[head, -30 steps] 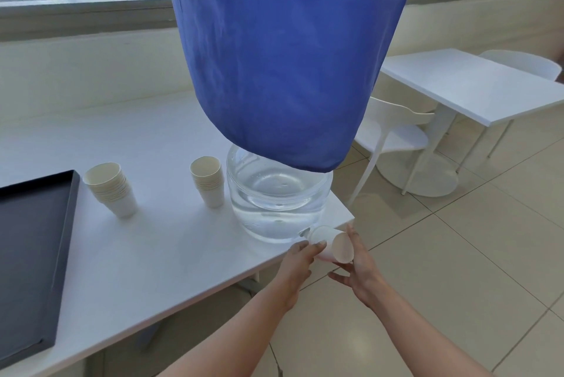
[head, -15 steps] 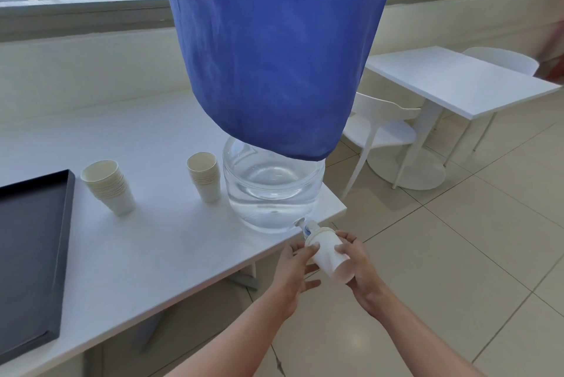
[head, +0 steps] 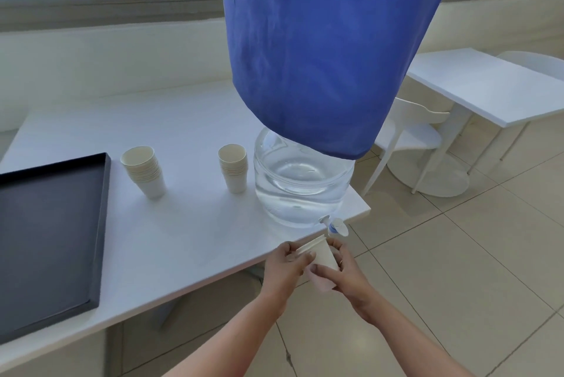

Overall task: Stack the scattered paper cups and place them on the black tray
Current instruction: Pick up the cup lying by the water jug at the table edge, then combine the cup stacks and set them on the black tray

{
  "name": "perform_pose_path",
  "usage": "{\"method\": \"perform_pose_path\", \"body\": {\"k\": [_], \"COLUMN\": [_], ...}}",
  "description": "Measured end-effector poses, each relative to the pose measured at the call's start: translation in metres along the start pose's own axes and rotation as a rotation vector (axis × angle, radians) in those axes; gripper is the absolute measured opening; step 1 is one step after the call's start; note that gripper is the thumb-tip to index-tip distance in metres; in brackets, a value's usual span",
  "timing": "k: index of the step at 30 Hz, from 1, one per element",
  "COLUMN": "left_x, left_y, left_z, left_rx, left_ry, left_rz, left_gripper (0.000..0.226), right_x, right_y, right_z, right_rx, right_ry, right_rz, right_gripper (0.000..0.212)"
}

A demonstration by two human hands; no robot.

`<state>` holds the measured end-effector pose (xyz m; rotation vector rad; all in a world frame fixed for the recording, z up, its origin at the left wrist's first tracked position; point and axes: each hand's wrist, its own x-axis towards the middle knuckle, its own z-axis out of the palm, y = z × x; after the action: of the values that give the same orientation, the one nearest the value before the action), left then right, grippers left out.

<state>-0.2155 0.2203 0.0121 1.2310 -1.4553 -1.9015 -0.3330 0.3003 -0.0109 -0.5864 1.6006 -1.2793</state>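
Observation:
Both my hands hold a small nest of white paper cups [head: 323,254] at the table's front right edge, just below the water jug's tap [head: 335,226]. My left hand [head: 287,263] grips the rim side, my right hand [head: 343,276] wraps the bottom. Two stacks of paper cups stand on the white table: a taller one [head: 145,170] near the tray and a shorter one [head: 233,167] beside the jug. The black tray [head: 100,224] lies at the left with nothing on it.
A large clear water jug [head: 300,190] under a blue cloth cover [head: 323,50] stands at the table's right corner. A white chair [head: 409,138] and a second white table [head: 488,86] are to the right, over a tiled floor.
The held cups turned from lying sideways to rim pointing up-left under the tap, and my hands closed tighter around them. My view shifted right and nearer.

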Motion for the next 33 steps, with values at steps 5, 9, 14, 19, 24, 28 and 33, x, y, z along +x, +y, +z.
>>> {"method": "perform_pose_path", "body": {"k": [5, 9, 14, 19, 24, 28, 33], "left_x": [0.004, 0.012, 0.022, 0.042, 0.062, 0.077, 0.102], "left_y": [0.003, 0.008, 0.018, 0.031, 0.050, 0.066, 0.070], "left_z": [-0.026, -0.050, -0.078, -0.105, -0.130, -0.147, -0.172], "left_rx": [0.088, 0.158, 0.217, 0.330, 0.413, 0.405, 0.433], "left_ry": [0.072, 0.164, 0.221, 0.248, 0.268, 0.365, 0.440], "left_rz": [0.082, 0.119, 0.256, 0.396, 0.527, 0.654, 0.585], "left_gripper": [0.007, 0.019, 0.024, 0.026, 0.034, 0.061, 0.059], "right_x": [0.015, 0.031, 0.055, 0.083, 0.107, 0.129, 0.159], "right_y": [-0.009, -0.020, -0.040, -0.063, -0.080, -0.097, -0.124], "right_z": [0.028, 0.058, 0.097, 0.131, 0.155, 0.170, 0.179], "right_rx": [-0.194, -0.329, -0.479, -0.547, -0.536, -0.488, -0.421], "right_ry": [-0.055, -0.076, -0.055, -0.031, -0.037, 0.028, 0.190], "right_rz": [-0.057, -0.086, -0.187, -0.337, -0.475, -0.558, -0.636], "right_gripper": [0.051, 0.050, 0.056, 0.065, 0.074, 0.089, 0.093]}}
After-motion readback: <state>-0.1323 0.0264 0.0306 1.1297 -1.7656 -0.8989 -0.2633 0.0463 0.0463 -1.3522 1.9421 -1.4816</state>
